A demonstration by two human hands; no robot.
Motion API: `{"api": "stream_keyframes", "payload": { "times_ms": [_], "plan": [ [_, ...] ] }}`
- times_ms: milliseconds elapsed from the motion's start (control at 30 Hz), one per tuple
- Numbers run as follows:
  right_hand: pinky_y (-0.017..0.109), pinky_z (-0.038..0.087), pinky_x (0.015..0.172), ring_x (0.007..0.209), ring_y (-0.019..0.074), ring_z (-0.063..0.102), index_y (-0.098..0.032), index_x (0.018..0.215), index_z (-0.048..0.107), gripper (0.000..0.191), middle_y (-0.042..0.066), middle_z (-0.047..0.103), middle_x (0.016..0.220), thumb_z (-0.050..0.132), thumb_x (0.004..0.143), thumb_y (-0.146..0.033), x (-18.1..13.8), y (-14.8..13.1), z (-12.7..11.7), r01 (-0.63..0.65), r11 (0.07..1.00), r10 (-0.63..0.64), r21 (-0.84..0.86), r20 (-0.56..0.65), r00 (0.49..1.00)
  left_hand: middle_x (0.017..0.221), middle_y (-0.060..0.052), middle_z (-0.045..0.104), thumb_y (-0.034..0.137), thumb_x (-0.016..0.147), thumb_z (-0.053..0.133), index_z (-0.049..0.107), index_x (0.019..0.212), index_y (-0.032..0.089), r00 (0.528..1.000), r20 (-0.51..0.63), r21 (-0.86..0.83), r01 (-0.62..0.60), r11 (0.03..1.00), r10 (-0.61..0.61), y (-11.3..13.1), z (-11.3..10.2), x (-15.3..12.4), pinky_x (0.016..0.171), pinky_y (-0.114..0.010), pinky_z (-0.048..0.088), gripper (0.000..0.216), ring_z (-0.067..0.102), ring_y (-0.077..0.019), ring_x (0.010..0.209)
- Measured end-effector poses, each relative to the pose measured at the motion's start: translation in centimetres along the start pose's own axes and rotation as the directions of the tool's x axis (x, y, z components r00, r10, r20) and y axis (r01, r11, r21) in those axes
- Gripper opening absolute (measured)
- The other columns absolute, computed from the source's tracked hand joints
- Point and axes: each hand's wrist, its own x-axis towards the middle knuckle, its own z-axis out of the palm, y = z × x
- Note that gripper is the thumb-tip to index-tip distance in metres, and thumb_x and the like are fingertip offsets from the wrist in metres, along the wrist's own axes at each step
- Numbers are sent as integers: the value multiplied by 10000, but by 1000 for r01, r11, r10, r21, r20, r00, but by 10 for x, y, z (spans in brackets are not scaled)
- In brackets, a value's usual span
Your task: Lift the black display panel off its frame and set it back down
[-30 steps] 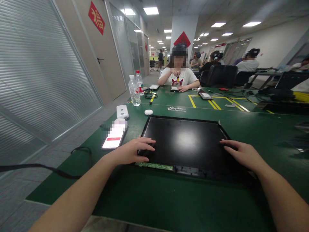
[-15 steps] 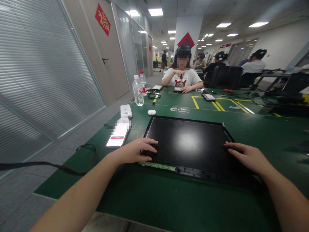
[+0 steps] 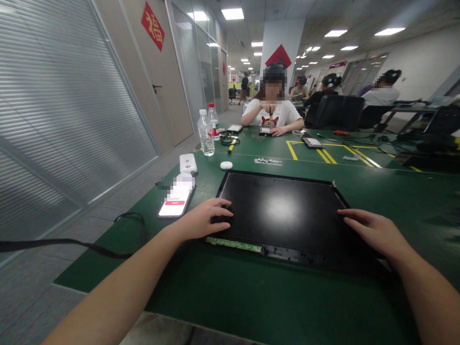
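A black flat display panel lies face up on the green table. A narrow green circuit strip runs along its near edge. My left hand rests on the panel's near left corner, fingers stretched out and slightly curled over the edge. At the panel's near right edge my right hand lies flat with its fingers spread. Neither hand holds anything.
A lit phone lies left of the panel, with a white box, a white earbud case and two water bottles beyond. A black cable hangs off the left table edge. A person sits across the table.
My left fingers have drawn back a little towards the panel's left edge. The view has shifted slightly; both hands stay on the panel.
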Motion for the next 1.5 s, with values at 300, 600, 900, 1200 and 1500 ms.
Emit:
{"api": "stream_keyframes", "payload": {
  "times_ms": [300, 600, 900, 1200, 1500],
  "plan": [
    [388, 476, 740, 818, 278, 649, -219, 1002, 719, 467, 90, 738, 936, 531, 668, -485, 5, -1, -11, -250, 966, 242, -60, -111, 964, 1427, -210, 534, 449, 879, 533, 570, 1347, 122, 920, -264, 131, 333, 934, -291, -22, 17, 8, 1137, -544, 366, 572, 479, -376, 1341],
    [391, 477, 720, 790, 284, 667, -243, 903, 687, 343, 82, 730, 831, 562, 652, -441, 14, 18, -1, -242, 968, 236, -66, -82, 968, 1397, -214, 575, 402, 914, 430, 680, 1207, 103, 923, -232, 203, 355, 912, -308, -31, 19, 10, 1130, -516, 377, 488, 509, -385, 1317],
    [365, 466, 764, 882, 275, 661, -193, 1056, 706, 430, 114, 729, 972, 524, 750, -433, 10, 14, -2, -236, 967, 233, -96, -42, 972, 1376, -193, 605, 336, 880, 470, 731, 1147, 113, 908, -270, 98, 356, 929, -320, -34, 16, 13, 1126, -495, 386, 435, 539, -370, 1295],
    [383, 487, 748, 849, 269, 665, -194, 1030, 714, 376, 98, 729, 919, 559, 740, -377, 16, 27, 7, -226, 970, 218, -85, -92, 972, 1040, -53, 787, 252, 883, 602, 675, 1295, 210, 665, -148, -775, 381, 503, -732, 13, 3, 14, 823, -361, 590, 421, 743, -254, 900],
    [361, 480, 733, 836, 247, 661, -179, 1082, 705, 394, 90, 722, 927, 561, 758, -350, 15, 31, 10, -208, 972, 196, -110, -111, 974, 676, -44, 752, 66, 884, 608, 599, 1342, 157, 590, 25, -953, 258, 159, -807, 25, 1, 18, 471, -246, 551, 467, 707, -189, 523]
  ]
}}
